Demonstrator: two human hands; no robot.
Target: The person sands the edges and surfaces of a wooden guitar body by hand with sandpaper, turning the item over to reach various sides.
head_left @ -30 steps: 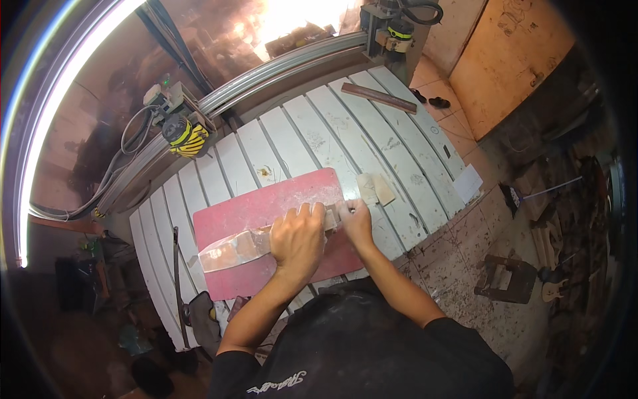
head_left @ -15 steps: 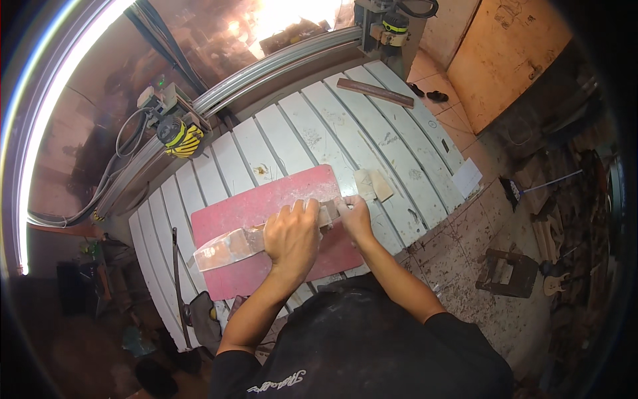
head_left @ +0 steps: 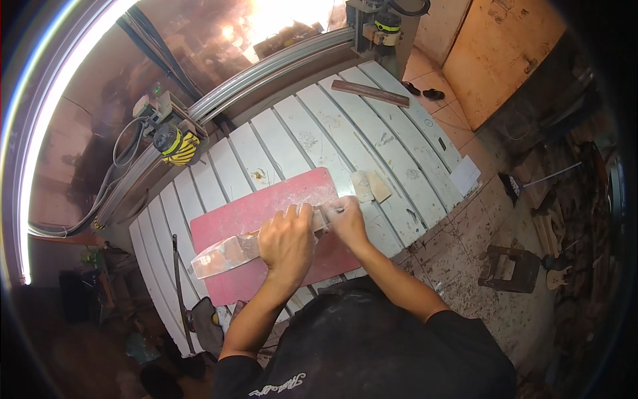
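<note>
A long pale workpiece (head_left: 222,258), patched with tan and coated in white dust or film, lies diagonally over a pink mat (head_left: 232,213). My left hand (head_left: 286,239) is closed over its middle, knuckles up, hiding that stretch. Dusty fingers of my right hand (head_left: 345,219) close on its right end, which is partly hidden. Two small beige pieces (head_left: 377,186) rest just beyond the mat's upper right corner.
Under everything is a slotted white machine bed (head_left: 412,193), with a dark strip (head_left: 369,93), tool heads (head_left: 176,143) on a rail, a white sheet (head_left: 464,174) and a rod (head_left: 178,286). Sandals (head_left: 432,94), a broom (head_left: 512,186) and a wooden stool (head_left: 508,269) are on the right.
Both hands and the workpiece have shifted slightly left along the diagonal, staying closed. The surroundings also sit a little further left in the picture.
</note>
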